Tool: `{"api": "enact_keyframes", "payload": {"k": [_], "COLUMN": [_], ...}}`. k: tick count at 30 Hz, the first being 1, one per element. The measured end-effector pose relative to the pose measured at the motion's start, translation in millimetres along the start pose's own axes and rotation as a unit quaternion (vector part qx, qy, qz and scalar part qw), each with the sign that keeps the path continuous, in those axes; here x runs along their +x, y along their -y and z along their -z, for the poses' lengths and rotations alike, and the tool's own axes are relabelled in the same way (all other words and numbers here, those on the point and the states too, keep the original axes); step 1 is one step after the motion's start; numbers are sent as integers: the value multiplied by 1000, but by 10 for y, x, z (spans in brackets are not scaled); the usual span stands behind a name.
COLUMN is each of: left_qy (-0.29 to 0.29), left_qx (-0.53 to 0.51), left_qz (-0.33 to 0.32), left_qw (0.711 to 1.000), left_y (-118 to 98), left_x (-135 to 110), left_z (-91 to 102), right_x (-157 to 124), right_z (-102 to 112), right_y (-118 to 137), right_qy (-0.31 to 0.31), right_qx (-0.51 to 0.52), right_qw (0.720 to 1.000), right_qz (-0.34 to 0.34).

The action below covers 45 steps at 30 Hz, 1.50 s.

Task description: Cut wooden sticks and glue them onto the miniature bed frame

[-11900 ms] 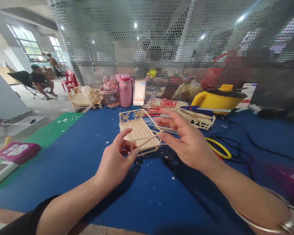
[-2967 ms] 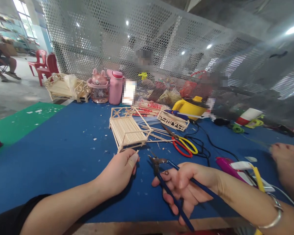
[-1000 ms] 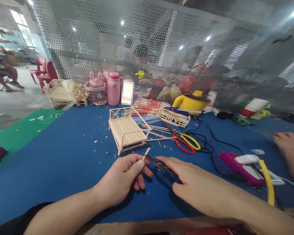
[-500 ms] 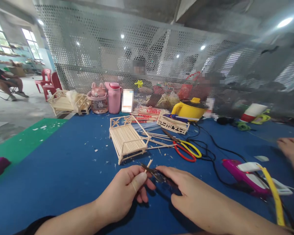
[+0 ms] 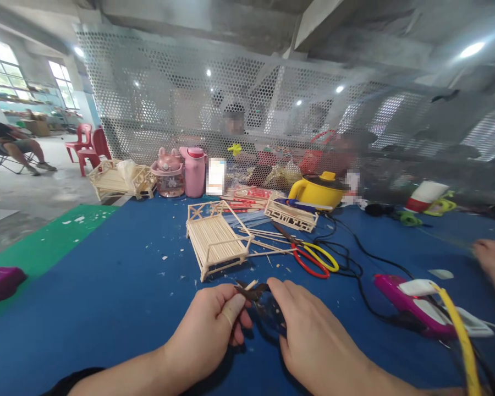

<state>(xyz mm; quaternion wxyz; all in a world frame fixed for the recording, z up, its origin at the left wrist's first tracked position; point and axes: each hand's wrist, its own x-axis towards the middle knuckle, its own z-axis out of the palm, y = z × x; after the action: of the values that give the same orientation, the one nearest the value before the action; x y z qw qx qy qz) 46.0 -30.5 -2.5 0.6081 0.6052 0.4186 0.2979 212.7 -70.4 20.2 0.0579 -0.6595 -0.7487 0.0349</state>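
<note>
Here I count one wooden stick [image 5: 252, 285] above the bench [image 5: 107, 308], near the slatted model [image 5: 219, 242], pinched in the left hand [image 5: 212, 324]; one pair of cutters [image 5: 251, 293], gripped in the right hand [image 5: 311, 330], best held square to the stick.

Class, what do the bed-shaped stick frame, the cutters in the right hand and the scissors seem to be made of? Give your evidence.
Stick frame: most likely bare wood; pale, matt sticks. Cutters: probably metal; dark, dull jaws. Scissors: thin, dark blades look like metal; smooth, bright red and yellow handles suggest plastic, though a coating is possible.
</note>
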Motion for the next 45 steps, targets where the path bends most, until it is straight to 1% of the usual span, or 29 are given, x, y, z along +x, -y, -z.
{"api": "enact_keyframes", "payload": {"k": [3,6,8,9,11,12,13,14,15,17,18,20,22,23,24,26,27,29,31,34,38,40,43,45], "left_qy": [1,-1,2,7,26,40,54,64,69,75,82,120,139,124,96,21,1,-13,-9,-20,-48,-67,-101,-121], "left_qx": [-16,-44,-51,-46,-9,25,64,96,125,151,150,127,120,127,134,133,128,119,112,99,111,118,139,154], "left_qz": [-1,38,63,64,40,26,16,12,11,12,13,28,31,22,8,-13,-13,-12,-12,-6,-22,-25,-43,-58], "left_qw": [1000,998,997,997,999,999,996,993,990,986,985,984,983,984,986,991,992,993,994,995,992,990,984,979], "left_y": [8,-5,-10,-8,4,9,10,4,-10,-58,-87,-140,-166,-165,-154,-108,-78,-20,16,10,-50,-57,-28,-5], "left_x": [0,5,12,17,28,32,33,29,20,-10,-29,-62,-68,-56,-34,30,65,121,150,144,124,139,190,228], "left_z": [-39,-92,-104,-97,-52,-18,20,60,98,164,191,238,281,303,324,357,366,365,344,303,253,216,148,112], "right_x": [-13,-1,5,5,2,4,10,21,39,85,108,147,172,180,189,213,230,273,319,372,395,398,410,420], "right_z": [12,41,78,105,172,208,240,265,282,286,277,254,237,231,228,228,231,242,252,247,262,300,348,357], "right_y": [18,40,53,55,49,40,27,10,-9,-55,-79,-130,-177,-197,-212,-227,-228,-223,-217,-215,-215,-211,-209,-209], "right_qy": [-1,-18,-21,-12,40,79,123,169,217,295,323,357,388,407,427,455,463,474,493,514,520,531,544,548], "right_qx": [-29,-80,-80,-52,54,119,185,245,306,412,457,541,607,632,647,656,660,669,666,649,642,630,604,600], "right_qw": [1000,997,996,998,997,989,974,954,925,857,822,748,679,644,616,583,572,555,545,551,557,561,573,575], "right_qz": [-6,-9,-18,-24,-33,-35,-37,-40,-50,-87,-109,-140,-144,-142,-142,-148,-150,-144,-124,-106,-81,-85,-102,-96]}}
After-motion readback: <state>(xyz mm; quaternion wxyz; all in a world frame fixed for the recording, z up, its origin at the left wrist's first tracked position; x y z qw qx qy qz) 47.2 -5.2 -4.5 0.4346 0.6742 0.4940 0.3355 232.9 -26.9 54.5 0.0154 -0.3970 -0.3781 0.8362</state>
